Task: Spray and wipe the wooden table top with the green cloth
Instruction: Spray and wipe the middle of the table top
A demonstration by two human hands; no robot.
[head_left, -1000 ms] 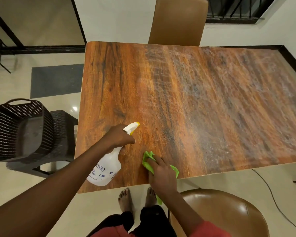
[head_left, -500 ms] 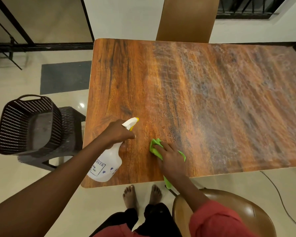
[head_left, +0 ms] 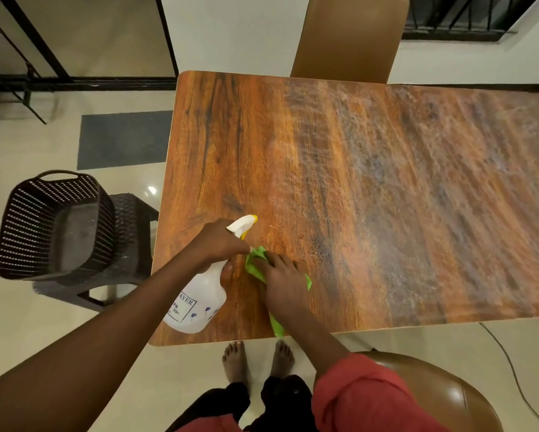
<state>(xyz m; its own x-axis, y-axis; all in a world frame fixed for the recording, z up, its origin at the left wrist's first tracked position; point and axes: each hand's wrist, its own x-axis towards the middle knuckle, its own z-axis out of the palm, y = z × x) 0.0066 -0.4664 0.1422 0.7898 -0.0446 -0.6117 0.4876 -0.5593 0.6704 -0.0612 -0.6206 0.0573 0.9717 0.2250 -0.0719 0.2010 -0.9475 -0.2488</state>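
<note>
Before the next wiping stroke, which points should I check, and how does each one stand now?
1. Left hand grips the spray bottle at its neck: ok.
2. Nozzle points over the table top, away from the person: ok.
3. Right hand presses the green cloth onto the wood: ok.
4. Whole cloth on the table: not ok, a tail hangs past the near edge.
5. Liquid left in the bottle: cannot tell.
6. Right part wiped dry: not ok, a hazy film shows.
</note>
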